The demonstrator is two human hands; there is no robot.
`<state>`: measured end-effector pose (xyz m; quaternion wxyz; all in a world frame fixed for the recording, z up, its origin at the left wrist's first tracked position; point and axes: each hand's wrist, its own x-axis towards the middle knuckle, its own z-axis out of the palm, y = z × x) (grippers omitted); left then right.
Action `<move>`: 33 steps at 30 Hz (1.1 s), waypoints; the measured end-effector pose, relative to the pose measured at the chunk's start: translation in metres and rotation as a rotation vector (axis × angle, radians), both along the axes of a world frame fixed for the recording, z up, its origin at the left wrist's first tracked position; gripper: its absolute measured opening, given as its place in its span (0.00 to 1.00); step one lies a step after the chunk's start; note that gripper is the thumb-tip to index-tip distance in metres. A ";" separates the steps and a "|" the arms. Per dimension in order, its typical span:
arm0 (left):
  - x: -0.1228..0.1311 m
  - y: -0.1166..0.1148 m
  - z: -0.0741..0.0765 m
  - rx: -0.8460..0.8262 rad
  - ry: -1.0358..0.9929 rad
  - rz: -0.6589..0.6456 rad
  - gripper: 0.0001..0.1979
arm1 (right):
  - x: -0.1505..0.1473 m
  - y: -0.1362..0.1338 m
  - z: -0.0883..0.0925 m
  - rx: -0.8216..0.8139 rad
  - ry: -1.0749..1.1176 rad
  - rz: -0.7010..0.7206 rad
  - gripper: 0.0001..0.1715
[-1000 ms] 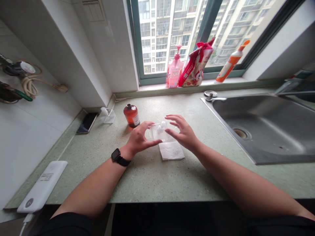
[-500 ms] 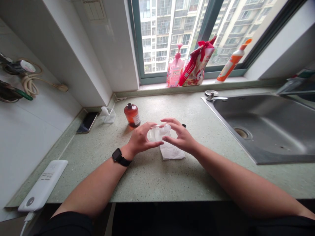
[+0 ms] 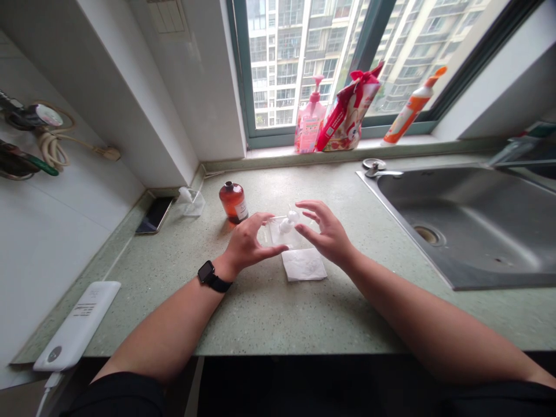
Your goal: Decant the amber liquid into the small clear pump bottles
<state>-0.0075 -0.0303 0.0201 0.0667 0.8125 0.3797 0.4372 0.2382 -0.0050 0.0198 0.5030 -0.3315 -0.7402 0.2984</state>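
A clear square pump bottle [image 3: 264, 236] is between the thumb and fingers of my left hand [image 3: 248, 238], which is closed around its sides. Its clear pump top [image 3: 287, 221] points towards my right hand [image 3: 329, 234]. That hand is open beside the pump, thumb and fingers spread around the nozzle side; whether a fingertip touches it I cannot tell. Just below the bottle lies a folded white tissue [image 3: 304, 265] on the counter. Behind my left hand an amber bottle [image 3: 233, 201] with a label stands upright, its neck uncapped.
At the back left stands another clear pump bottle [image 3: 191, 202], next to a phone [image 3: 154, 215]. A white power bank [image 3: 78, 324] lies at the left edge. The steel sink [image 3: 473, 231] is on the right. A pink pump bottle [image 3: 310, 124] stands on the sill.
My right hand has drawn back slightly up and right from the pump, its fingers wider apart. More of the pump and tissue shows. My left hand has hardly moved.
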 end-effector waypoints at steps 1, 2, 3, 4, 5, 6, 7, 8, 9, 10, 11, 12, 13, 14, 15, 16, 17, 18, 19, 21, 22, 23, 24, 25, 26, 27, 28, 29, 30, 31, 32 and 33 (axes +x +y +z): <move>0.000 0.000 0.000 0.000 -0.005 0.006 0.34 | 0.001 0.000 0.000 -0.007 0.018 0.007 0.24; 0.000 0.000 0.000 -0.002 -0.005 0.010 0.34 | 0.001 0.000 0.000 -0.010 0.025 0.021 0.23; 0.000 0.000 0.000 -0.004 -0.003 0.012 0.34 | 0.001 0.000 0.000 -0.004 0.020 0.040 0.22; 0.000 0.001 0.000 -0.008 0.002 0.012 0.34 | 0.001 -0.001 0.000 0.010 0.000 0.060 0.21; 0.001 0.001 -0.001 -0.012 0.011 0.006 0.34 | 0.000 -0.001 0.000 0.029 -0.029 0.077 0.20; 0.001 0.001 -0.001 -0.016 0.019 -0.004 0.34 | -0.001 -0.002 0.000 0.051 -0.062 0.089 0.20; 0.001 0.001 -0.002 -0.018 0.029 -0.016 0.34 | -0.001 -0.003 0.001 0.073 -0.092 0.098 0.20; 0.001 0.001 -0.002 -0.018 0.039 -0.030 0.34 | -0.003 -0.004 0.001 0.092 -0.115 0.105 0.21; 0.002 0.001 -0.002 -0.017 0.049 -0.043 0.34 | -0.004 -0.005 0.001 0.106 -0.132 0.110 0.22; 0.002 0.001 -0.003 -0.016 0.059 -0.054 0.33 | -0.004 -0.006 0.001 0.115 -0.143 0.113 0.23; 0.002 0.001 -0.003 -0.015 0.068 -0.061 0.33 | -0.005 -0.006 0.001 0.122 -0.150 0.113 0.22; 0.002 0.001 -0.003 -0.015 0.077 -0.066 0.33 | -0.006 -0.007 0.001 0.126 -0.157 0.110 0.21; 0.002 0.001 -0.003 -0.016 0.084 -0.068 0.33 | -0.006 -0.007 0.001 0.128 -0.162 0.103 0.20; 0.002 0.001 -0.003 -0.018 0.089 -0.069 0.34 | -0.006 -0.007 0.001 0.130 -0.165 0.096 0.19; 0.002 0.001 -0.003 -0.021 0.092 -0.068 0.34 | -0.006 -0.007 0.001 0.130 -0.164 0.088 0.17; 0.002 0.001 -0.003 -0.024 0.094 -0.065 0.34 | -0.006 -0.007 0.002 0.130 -0.161 0.082 0.17; 0.002 0.001 -0.003 -0.025 0.094 -0.062 0.34 | -0.005 -0.007 0.002 0.129 -0.156 0.077 0.16; 0.002 0.001 -0.003 -0.025 0.095 -0.058 0.35 | -0.005 -0.007 0.003 0.129 -0.148 0.075 0.16; 0.001 0.001 -0.003 -0.023 0.098 -0.054 0.35 | -0.004 -0.006 0.004 0.127 -0.138 0.073 0.16; 0.001 0.002 -0.003 -0.008 0.110 -0.042 0.36 | -0.003 -0.006 0.006 0.118 -0.115 0.063 0.16; 0.001 0.002 -0.004 0.001 0.119 -0.035 0.36 | -0.002 -0.006 0.007 0.110 -0.105 0.055 0.16; 0.000 0.003 -0.004 0.010 0.126 -0.027 0.37 | -0.002 -0.006 0.008 0.100 -0.095 0.047 0.17; 0.000 0.003 -0.004 0.018 0.130 -0.020 0.37 | -0.001 -0.006 0.009 0.091 -0.087 0.040 0.17; 0.000 0.003 -0.005 0.024 0.130 -0.015 0.37 | 0.000 -0.006 0.010 0.084 -0.079 0.033 0.18; 0.000 0.003 -0.005 0.025 0.129 -0.010 0.37 | 0.000 -0.006 0.011 0.079 -0.070 0.027 0.18; 0.000 0.003 -0.005 0.024 0.127 -0.006 0.37 | 0.001 -0.006 0.012 0.075 -0.061 0.021 0.18; 0.000 0.003 -0.004 0.023 0.126 -0.003 0.37 | 0.002 -0.006 0.014 0.071 -0.052 0.014 0.19; -0.001 0.003 -0.004 0.020 0.126 0.001 0.37 | 0.002 -0.006 0.015 0.066 -0.046 0.007 0.19; -0.001 0.003 -0.004 0.015 0.128 0.005 0.38 | 0.003 -0.006 0.016 0.058 -0.042 0.001 0.19; -0.001 0.003 -0.003 0.009 0.130 0.009 0.38 | 0.004 -0.006 0.017 0.050 -0.039 -0.004 0.19; -0.001 0.003 -0.003 0.004 0.130 0.011 0.38 | 0.004 -0.006 0.018 0.042 -0.036 -0.008 0.20; -0.001 0.003 -0.003 -0.003 0.131 0.014 0.38 | 0.005 -0.005 0.019 0.034 -0.033 -0.012 0.20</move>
